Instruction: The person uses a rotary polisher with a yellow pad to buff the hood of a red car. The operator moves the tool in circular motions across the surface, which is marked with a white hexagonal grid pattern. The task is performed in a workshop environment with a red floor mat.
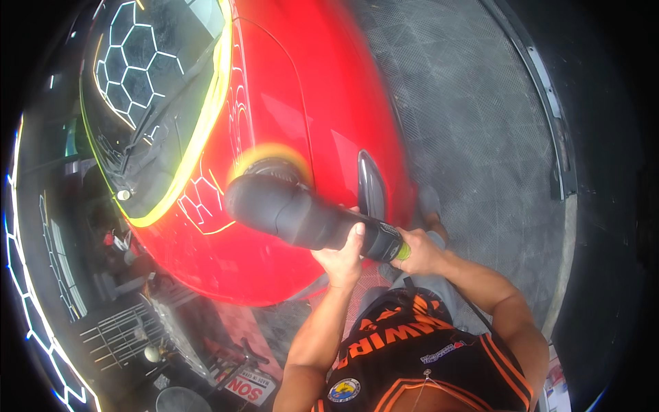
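A black power polisher [319,219] lies across the middle of the view, its round yellow foam pad [275,152] against a glossy red car body panel [267,103]. The pad's rim looks blurred. My left hand [340,255] grips the polisher's body from below, thumb on top. Around the rear end, by a yellow-green band, my right hand [419,252] is closed. Yellow-green masking tape [219,92] edges the car's window glass [190,134], left of the pad. A dark lamp-like insert [371,185] sits in the red panel just beyond my hands.
Grey ribbed floor tiles [463,113] run along the car's right side. A dark cord [476,311] hangs by my right arm. At lower left stand a metal rack [121,332], a round stool-like top [180,400] and a sign with writing [247,385]. Hexagonal lights reflect in the glass.
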Motion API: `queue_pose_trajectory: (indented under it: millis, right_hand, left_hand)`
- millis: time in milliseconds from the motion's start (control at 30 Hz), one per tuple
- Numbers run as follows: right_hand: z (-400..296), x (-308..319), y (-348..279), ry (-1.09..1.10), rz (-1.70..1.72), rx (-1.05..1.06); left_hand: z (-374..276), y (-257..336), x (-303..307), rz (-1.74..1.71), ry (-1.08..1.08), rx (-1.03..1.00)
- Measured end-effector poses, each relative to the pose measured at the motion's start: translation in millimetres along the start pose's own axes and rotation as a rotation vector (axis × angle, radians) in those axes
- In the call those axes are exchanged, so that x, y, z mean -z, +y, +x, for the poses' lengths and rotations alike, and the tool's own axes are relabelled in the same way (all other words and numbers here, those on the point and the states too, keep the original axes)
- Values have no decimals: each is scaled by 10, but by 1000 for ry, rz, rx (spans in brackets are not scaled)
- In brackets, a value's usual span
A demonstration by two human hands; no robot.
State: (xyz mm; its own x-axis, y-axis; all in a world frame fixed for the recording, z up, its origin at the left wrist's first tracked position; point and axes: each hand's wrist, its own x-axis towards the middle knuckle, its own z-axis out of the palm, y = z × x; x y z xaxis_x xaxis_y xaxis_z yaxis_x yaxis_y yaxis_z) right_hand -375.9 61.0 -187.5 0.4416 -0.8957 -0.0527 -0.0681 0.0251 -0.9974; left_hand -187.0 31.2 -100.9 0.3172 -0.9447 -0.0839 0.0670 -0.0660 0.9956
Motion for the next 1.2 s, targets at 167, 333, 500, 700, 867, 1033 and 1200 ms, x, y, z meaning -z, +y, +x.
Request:
queue_pose_trajectory:
  millis: [167, 333, 500, 700, 867, 1033, 1200]
  right_hand:
    - [360, 447, -38, 21, -26, 19]
    - [745, 885, -213, -24, -20, -13]
    - [1097, 1141, -199, -103, -4, -51]
    - [1561, 1327, -332, -77, 51, 37]
    - [1851, 1499, -420, -46, 59, 85]
    - [2125, 1705, -461, -88, 69, 81]
    - [2237, 1812, -632, -133, 78, 50]
  left_hand:
    - [456, 97, -402, 76, -50, 28]
    - [829, 161, -745, 32, -32, -15]
    - [1161, 338, -970, 48, 7, -55]
    - [1573, 516, -1138, 81, 33, -110]
    - [1878, 584, -1278, 85, 39, -118]
    - [2199, 601, -1387, 125, 38, -274]
    - [2255, 740, -1437, 68, 46, -233]
